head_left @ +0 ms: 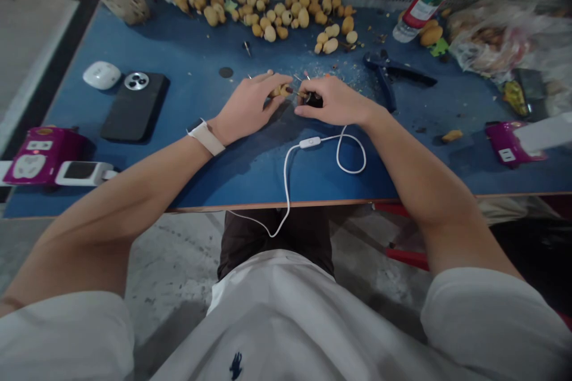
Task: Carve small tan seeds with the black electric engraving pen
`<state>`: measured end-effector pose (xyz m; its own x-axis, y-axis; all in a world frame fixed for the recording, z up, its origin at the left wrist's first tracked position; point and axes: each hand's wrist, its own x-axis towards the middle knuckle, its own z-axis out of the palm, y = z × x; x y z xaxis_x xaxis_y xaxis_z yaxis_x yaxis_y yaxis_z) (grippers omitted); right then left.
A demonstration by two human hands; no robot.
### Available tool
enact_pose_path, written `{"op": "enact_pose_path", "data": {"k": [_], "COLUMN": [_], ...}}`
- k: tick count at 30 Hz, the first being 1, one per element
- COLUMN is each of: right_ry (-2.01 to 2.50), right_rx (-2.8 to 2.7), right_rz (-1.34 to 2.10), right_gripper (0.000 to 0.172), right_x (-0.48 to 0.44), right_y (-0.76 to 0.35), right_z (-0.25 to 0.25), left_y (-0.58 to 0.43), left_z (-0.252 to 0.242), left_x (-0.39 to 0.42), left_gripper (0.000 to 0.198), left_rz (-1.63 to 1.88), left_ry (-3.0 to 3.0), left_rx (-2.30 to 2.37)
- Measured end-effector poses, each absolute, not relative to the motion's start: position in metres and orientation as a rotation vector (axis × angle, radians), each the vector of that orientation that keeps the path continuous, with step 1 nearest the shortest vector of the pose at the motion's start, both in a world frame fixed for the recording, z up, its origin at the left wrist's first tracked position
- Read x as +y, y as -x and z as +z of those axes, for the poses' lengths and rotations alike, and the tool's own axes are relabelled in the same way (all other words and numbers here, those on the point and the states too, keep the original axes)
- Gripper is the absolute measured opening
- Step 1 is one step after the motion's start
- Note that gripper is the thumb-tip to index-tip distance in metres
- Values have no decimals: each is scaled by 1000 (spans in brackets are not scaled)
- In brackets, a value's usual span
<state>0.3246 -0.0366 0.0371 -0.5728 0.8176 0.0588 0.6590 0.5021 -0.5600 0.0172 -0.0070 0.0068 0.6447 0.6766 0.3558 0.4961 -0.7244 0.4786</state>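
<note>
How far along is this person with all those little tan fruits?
Hard to say exactly. Seemingly done: a loose heap of tan fruits on the blue table. In hand: the left hand pinches one fruit, beside a small dark object in the right hand. Seemingly left: more fruits in the plastic bag.

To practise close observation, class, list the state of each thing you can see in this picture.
Left hand: gripping a small yellow fruit
Right hand: gripping a small dark object
White cable: slack, looped, hanging over the edge of the blue table
Phone: lying back up
Blue-handled pliers: lying with handles apart
Plastic bottle: lying on its side
Yellow fruits: loose in a scattered heap
</note>
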Motion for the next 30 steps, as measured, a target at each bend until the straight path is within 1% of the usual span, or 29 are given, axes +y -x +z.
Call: {"op": "enact_pose_path", "data": {"k": [10,15,20,23,27,30], "right_ry": [1256,1236,1238,1241,1244,1266], "right_rx": [-2431,-2442,-2451,-2455,-2445,-2417], "right_rz": [665,651,633,629,643,663], "right_gripper": [47,50,48,47,43,38], "right_x": [-34,-33,-32,-32,-35,-38], "right_y": [-323,-324,-324,-324,-324,-323], "right_z": [34,32,32,32,34,38], "left_y": [-21,-21,-20,-20,-20,-18], "left_z": [8,12,16,16,13,12], "left_x": [-10,-11,-13,-13,-12,-12], "left_gripper": [50,47,45,47,57,56], "left_rz": [790,753,730,720,674,646], "left_ry": [-2527,-2536,-2544,-2539,-2542,-2552], "left_rx": [978,967,949,971,993,994]}}
